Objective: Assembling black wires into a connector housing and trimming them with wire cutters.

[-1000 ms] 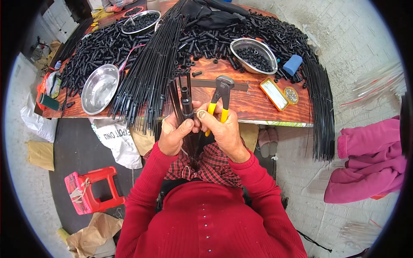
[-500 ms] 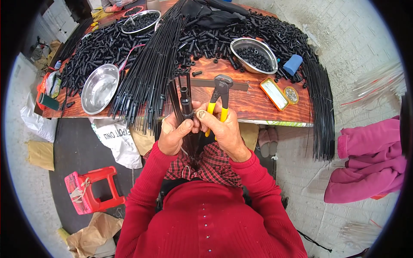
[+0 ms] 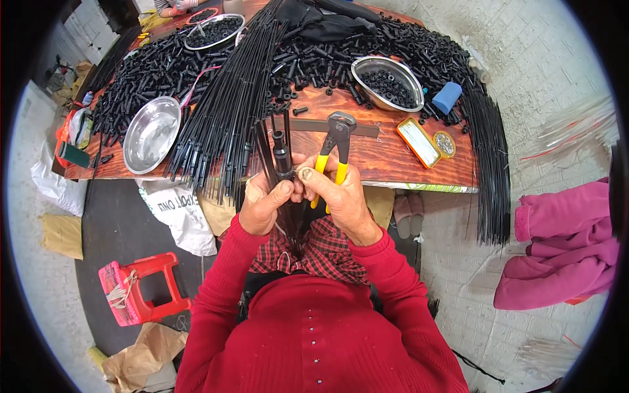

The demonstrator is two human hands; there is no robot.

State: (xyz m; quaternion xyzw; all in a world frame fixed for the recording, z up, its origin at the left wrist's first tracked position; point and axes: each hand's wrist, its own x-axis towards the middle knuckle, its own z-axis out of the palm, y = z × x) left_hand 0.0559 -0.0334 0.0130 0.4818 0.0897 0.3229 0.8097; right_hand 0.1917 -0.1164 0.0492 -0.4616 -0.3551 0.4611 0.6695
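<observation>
empty steel bowl (image 3: 152, 134) | blue block (image 3: 447, 97) | red stool (image 3: 139, 288) | pink cloth (image 3: 563, 252) | open tin (image 3: 419, 142)

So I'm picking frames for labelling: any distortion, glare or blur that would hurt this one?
Head view: strong fisheye, the table edge bows and the corners go black; light is even and soft, with only a mild sheen on the empty bowl; both hands, left and right, and the pliers look sharp; detail smears toward the rim.
</observation>
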